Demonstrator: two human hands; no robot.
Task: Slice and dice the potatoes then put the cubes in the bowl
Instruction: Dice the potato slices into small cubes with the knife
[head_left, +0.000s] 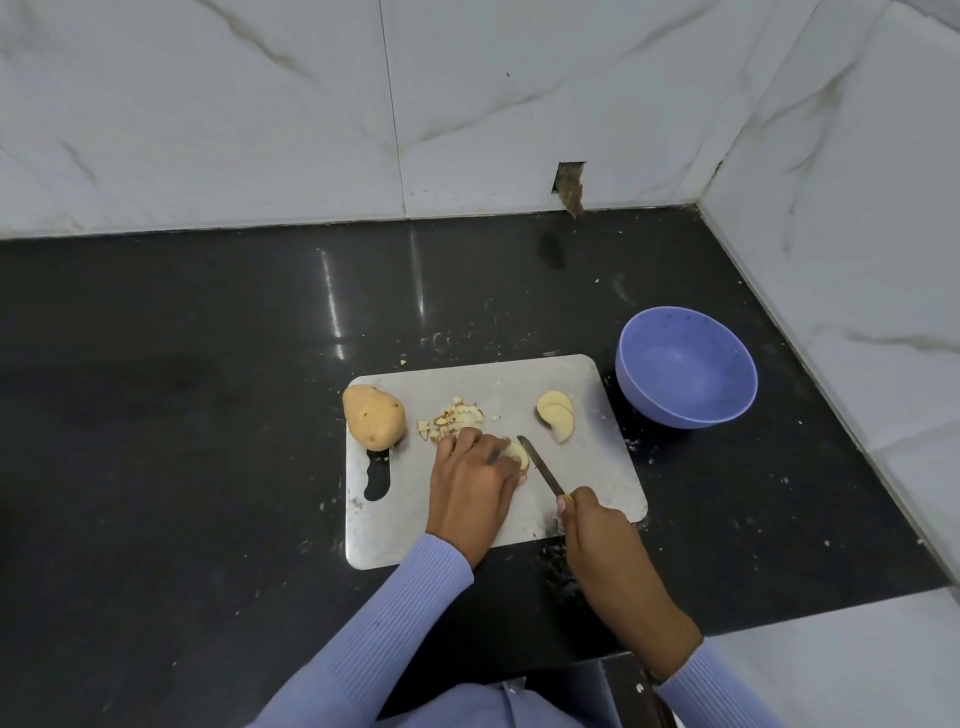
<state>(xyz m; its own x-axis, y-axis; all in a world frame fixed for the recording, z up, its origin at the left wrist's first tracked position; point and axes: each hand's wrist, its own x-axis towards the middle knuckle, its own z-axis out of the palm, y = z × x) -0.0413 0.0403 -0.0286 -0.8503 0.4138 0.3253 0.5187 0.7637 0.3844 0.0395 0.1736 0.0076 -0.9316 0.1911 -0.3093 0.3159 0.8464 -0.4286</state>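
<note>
**Two potatoes, one still whole, bowl not yet filled**

One whole potato (373, 423) waits at the left edge of the steel cutting board (613, 483), out of the blade's way. Right of it lies a pile of cubes (454, 415). The left hand (470, 480), fingers curled together, pins a potato piece (518, 454) so it cannot roll. The right hand (587, 525) wraps the knife (540, 465) handle, blade beside that piece. Farther right, slices (556, 415) await dicing; the purple bowl (685, 366) sits just off the board, handy for transfer.

White marble walls (208, 114) meet in a corner above a glossy black desk (182, 389); a small ragged hole (570, 187) breaks the back wall.
</note>
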